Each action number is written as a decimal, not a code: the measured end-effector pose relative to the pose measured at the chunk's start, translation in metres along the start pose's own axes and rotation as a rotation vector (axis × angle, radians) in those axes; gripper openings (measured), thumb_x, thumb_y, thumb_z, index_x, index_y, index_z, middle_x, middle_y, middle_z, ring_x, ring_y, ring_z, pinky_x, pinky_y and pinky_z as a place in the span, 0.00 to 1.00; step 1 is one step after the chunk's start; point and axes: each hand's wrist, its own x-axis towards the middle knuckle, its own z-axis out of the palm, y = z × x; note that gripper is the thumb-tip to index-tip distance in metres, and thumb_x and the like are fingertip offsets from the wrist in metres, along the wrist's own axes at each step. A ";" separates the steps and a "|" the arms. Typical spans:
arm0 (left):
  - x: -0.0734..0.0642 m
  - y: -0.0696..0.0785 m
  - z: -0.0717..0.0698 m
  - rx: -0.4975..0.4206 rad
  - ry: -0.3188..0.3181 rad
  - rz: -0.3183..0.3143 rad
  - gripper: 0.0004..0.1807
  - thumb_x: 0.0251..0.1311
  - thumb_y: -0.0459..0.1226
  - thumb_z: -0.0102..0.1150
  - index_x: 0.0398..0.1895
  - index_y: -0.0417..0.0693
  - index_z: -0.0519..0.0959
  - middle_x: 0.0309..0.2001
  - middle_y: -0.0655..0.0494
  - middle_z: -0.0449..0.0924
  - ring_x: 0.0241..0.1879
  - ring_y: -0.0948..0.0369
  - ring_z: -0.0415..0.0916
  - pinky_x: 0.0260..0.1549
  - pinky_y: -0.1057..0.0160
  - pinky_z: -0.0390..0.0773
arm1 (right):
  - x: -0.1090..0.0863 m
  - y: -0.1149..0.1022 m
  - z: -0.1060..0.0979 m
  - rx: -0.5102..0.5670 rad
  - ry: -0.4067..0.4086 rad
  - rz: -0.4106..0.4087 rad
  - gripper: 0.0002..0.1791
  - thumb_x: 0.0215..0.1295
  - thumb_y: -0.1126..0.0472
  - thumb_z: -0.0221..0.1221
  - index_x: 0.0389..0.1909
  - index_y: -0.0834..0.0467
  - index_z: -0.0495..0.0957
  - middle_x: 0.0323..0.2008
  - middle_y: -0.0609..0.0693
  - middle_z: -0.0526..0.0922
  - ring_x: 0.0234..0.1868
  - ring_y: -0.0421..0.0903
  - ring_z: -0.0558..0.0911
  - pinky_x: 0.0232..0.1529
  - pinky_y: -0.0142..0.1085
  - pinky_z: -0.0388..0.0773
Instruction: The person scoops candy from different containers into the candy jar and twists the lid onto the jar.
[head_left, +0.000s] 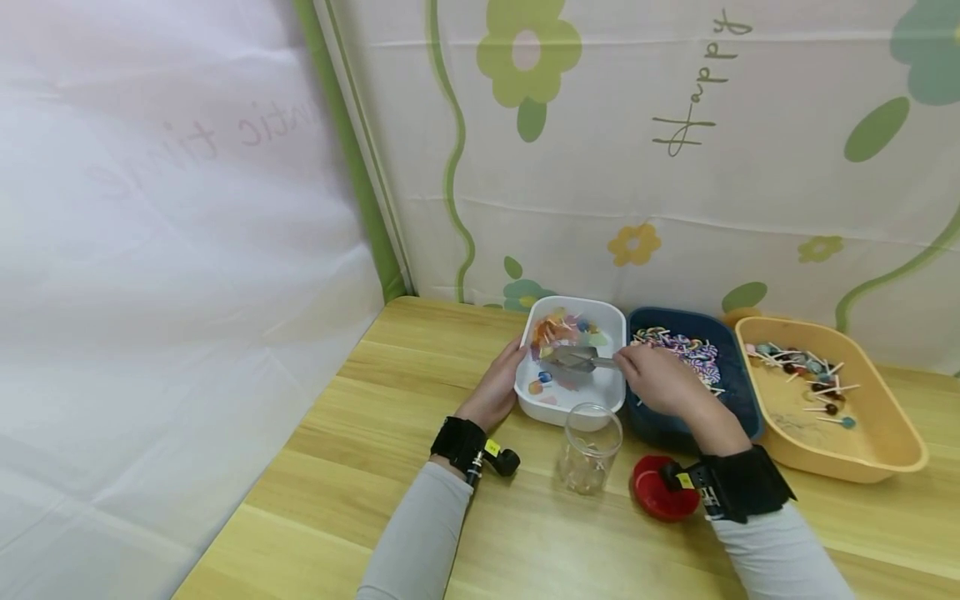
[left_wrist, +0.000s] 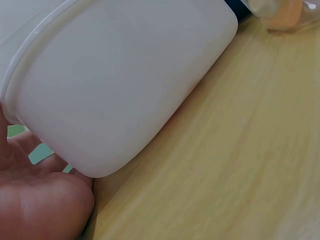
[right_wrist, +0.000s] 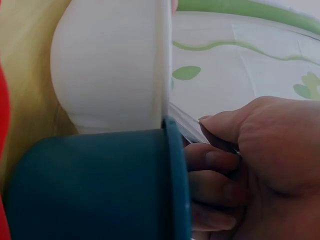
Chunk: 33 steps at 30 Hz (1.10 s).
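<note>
My right hand (head_left: 660, 379) grips the handle of a metal scoop (head_left: 573, 359), whose blade lies inside a white plastic tub (head_left: 534, 408) among small colourful pieces (head_left: 558, 329). In the right wrist view, the thumb and curled fingers (right_wrist: 212, 160) close round the handle, just past the rim of the dark blue tub (right_wrist: 95, 185). My left hand (head_left: 495, 387) holds the white tub by its left side. Seen from the left wrist, that hand (left_wrist: 40, 200) is against the end wall, with a digit up at the rim.
A clear jar (head_left: 591, 450) with a few small pieces stands in front of the white tub, beside a red round dish or lid (head_left: 666, 490). The dark blue tub holds swirled mini lollipops (head_left: 693, 354). Round-headed ones (head_left: 817, 379) lie in a yellow tub (head_left: 892, 417). A printed curtain (head_left: 570, 208) hangs behind.
</note>
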 end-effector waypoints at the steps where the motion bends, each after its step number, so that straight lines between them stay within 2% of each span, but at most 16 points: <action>1: 0.000 0.000 0.000 0.002 -0.002 0.004 0.24 0.75 0.44 0.33 0.72 0.60 0.52 0.72 0.55 0.47 0.67 0.57 0.47 0.67 0.54 0.50 | 0.001 0.000 0.001 -0.005 -0.001 -0.003 0.16 0.73 0.59 0.46 0.49 0.63 0.77 0.26 0.49 0.75 0.27 0.47 0.71 0.29 0.40 0.71; 6: -0.001 0.000 0.001 0.006 -0.013 0.020 0.25 0.75 0.44 0.32 0.73 0.57 0.50 0.72 0.53 0.47 0.68 0.56 0.47 0.67 0.53 0.50 | 0.003 0.002 0.006 -0.017 0.010 -0.036 0.15 0.72 0.59 0.47 0.49 0.63 0.78 0.34 0.52 0.81 0.32 0.48 0.74 0.36 0.46 0.76; 10: -0.001 0.000 0.001 0.000 -0.015 0.019 0.25 0.75 0.43 0.31 0.73 0.56 0.49 0.72 0.53 0.46 0.68 0.56 0.46 0.67 0.53 0.49 | 0.005 0.004 0.010 -0.007 0.013 -0.078 0.15 0.72 0.61 0.47 0.50 0.63 0.77 0.41 0.57 0.81 0.40 0.52 0.77 0.45 0.53 0.76; 14: -0.002 0.000 0.001 0.000 -0.012 0.015 0.25 0.75 0.43 0.31 0.73 0.56 0.49 0.72 0.52 0.47 0.67 0.56 0.48 0.67 0.53 0.50 | 0.005 0.005 0.013 0.034 -0.003 -0.103 0.16 0.72 0.61 0.46 0.52 0.64 0.76 0.45 0.58 0.81 0.45 0.54 0.77 0.48 0.55 0.74; 18: -0.001 -0.001 0.001 0.004 -0.014 0.016 0.25 0.75 0.44 0.32 0.73 0.56 0.50 0.72 0.53 0.48 0.67 0.57 0.49 0.67 0.53 0.51 | 0.006 0.009 0.012 0.120 -0.025 -0.133 0.16 0.73 0.61 0.45 0.52 0.65 0.76 0.46 0.59 0.80 0.45 0.52 0.76 0.49 0.55 0.74; 22: -0.001 -0.001 0.001 0.009 -0.021 0.019 0.25 0.75 0.44 0.32 0.73 0.56 0.50 0.72 0.53 0.46 0.67 0.57 0.48 0.66 0.53 0.50 | 0.005 0.015 0.010 0.227 -0.045 -0.175 0.16 0.74 0.62 0.44 0.50 0.66 0.76 0.45 0.60 0.80 0.44 0.52 0.76 0.47 0.53 0.75; 28: 0.000 -0.001 0.001 0.012 0.013 0.003 0.24 0.75 0.44 0.33 0.72 0.60 0.52 0.72 0.55 0.46 0.67 0.58 0.46 0.67 0.52 0.49 | 0.003 0.022 0.005 0.372 -0.104 -0.189 0.18 0.75 0.62 0.42 0.51 0.67 0.76 0.42 0.59 0.79 0.39 0.51 0.73 0.39 0.43 0.73; 33: 0.000 0.000 0.001 0.007 0.021 -0.007 0.25 0.75 0.45 0.33 0.72 0.59 0.52 0.72 0.55 0.46 0.68 0.58 0.46 0.67 0.53 0.49 | 0.001 0.026 0.003 0.494 -0.157 -0.155 0.18 0.75 0.59 0.42 0.50 0.65 0.77 0.25 0.55 0.73 0.25 0.49 0.71 0.24 0.35 0.70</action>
